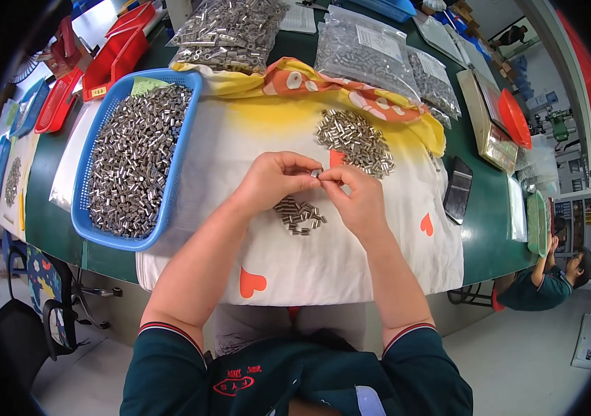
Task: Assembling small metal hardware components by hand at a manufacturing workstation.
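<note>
On your tabletop: one blue basket of metal sleeves, two loose sleeve piles, the larger and the smaller, three clear bags of sleeves, one white cloth, one black pad.

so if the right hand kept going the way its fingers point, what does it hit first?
The right hand points up-left, fingertips pinching a small metal sleeve together with the left hand. Going straight on, it would likely meet the left hand's fingertips first; they already look to be touching, though depth is unclear.
</note>
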### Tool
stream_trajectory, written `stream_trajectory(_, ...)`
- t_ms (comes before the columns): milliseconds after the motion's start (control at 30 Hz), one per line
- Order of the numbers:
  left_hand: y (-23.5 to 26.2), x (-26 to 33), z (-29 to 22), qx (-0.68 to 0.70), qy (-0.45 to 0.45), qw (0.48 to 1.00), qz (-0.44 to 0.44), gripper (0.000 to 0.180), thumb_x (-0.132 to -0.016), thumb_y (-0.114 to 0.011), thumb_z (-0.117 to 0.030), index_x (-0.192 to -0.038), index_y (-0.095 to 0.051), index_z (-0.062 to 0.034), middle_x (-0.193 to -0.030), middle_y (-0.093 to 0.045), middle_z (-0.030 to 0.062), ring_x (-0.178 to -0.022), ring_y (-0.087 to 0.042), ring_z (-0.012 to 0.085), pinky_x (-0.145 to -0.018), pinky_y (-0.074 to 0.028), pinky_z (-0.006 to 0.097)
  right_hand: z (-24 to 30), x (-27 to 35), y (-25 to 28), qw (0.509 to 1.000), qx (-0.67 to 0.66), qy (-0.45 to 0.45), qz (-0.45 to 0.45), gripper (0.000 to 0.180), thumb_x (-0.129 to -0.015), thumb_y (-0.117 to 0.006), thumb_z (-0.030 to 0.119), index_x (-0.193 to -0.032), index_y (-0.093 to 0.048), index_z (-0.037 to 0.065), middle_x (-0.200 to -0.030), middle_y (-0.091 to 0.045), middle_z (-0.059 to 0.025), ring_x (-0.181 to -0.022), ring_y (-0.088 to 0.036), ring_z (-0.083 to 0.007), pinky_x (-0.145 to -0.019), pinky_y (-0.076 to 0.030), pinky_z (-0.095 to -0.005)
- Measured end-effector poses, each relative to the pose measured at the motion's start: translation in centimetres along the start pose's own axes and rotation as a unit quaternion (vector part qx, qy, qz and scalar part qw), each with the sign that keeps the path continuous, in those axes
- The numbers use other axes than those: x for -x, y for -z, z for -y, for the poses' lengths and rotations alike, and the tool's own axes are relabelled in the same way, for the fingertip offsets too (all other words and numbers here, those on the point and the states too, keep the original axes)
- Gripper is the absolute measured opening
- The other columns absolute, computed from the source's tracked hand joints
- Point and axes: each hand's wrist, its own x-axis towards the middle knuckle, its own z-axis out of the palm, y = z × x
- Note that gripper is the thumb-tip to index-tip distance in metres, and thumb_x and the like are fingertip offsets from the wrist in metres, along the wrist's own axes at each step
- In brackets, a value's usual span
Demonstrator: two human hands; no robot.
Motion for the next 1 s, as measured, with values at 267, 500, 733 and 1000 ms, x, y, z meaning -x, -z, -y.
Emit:
stream_trajectory(267, 0.1, 0.2, -0.1, -0.019, 0.012, 1.0, 0.004, 0.026, -0.073, -0.066, -0.004, -0.098, -0.06, 0.0021, -0.083, -0.062, 0.0036, -0.074, -0.056, 0.0067, -0.066, -0.046, 0.02, -0.1, -0.6, 0.8, 0.988, -0.087, -0.125, 0.024, 0.009, -0.073, -0.06, 0.005, -0.081, -0.06, 0.001, -0.072, -0.059, -0.0053, -0.066, -0.054, -0.0125, -0.06, -0.043, -0.0238)
stream_trajectory(500, 0.1, 0.2, -0.4, -0.033, 0.031, 0.999, -0.014, 0.025, -0.073, -0.066, -0.004, -0.097, -0.06, 0.0016, -0.082, -0.061, 0.0022, -0.073, -0.055, 0.0055, -0.066, -0.045, 0.019, -3.6, -3.4, 1.5, 0.964, 0.26, 0.06, 0.001, 0.006, -0.069, -0.06, 0.009, -0.071, -0.061, 0.003, -0.069, -0.059, -0.0101, -0.063, -0.055, -0.0256, -0.059, -0.044, -0.0362)
stream_trajectory(733, 0.0, 0.1, -0.3, -0.093, -0.006, 0.995, -0.021, 0.025, -0.073, -0.064, 0.0, -0.097, -0.059, 0.0028, -0.081, -0.06, 0.0033, -0.073, -0.056, 0.0074, -0.066, -0.046, 0.02, -4.3, -3.8, -0.3, 0.909, 0.411, 0.071, 0.016, 0.006, -0.06, -0.055, 0.011, -0.06, -0.06, 0.008, -0.063, -0.055, -0.0131, -0.064, -0.056, -0.0279, -0.061, -0.045, -0.039)
stream_trajectory(1000, -0.2, 0.0, 0.1, 0.022, 0.01, 0.999, -0.034, 0.025, -0.074, -0.061, 0.003, -0.099, -0.056, 0.004, -0.084, -0.06, 0.0049, -0.073, -0.056, 0.0089, -0.067, -0.047, 0.021, -0.9, -2.4, 0.9, 0.989, 0.139, -0.026, -0.046, 0.003, -0.069, -0.058, 0.004, -0.07, -0.057, 0.002, -0.07, -0.058, -0.0079, -0.066, -0.055, -0.0177, -0.064, -0.045, -0.0297)
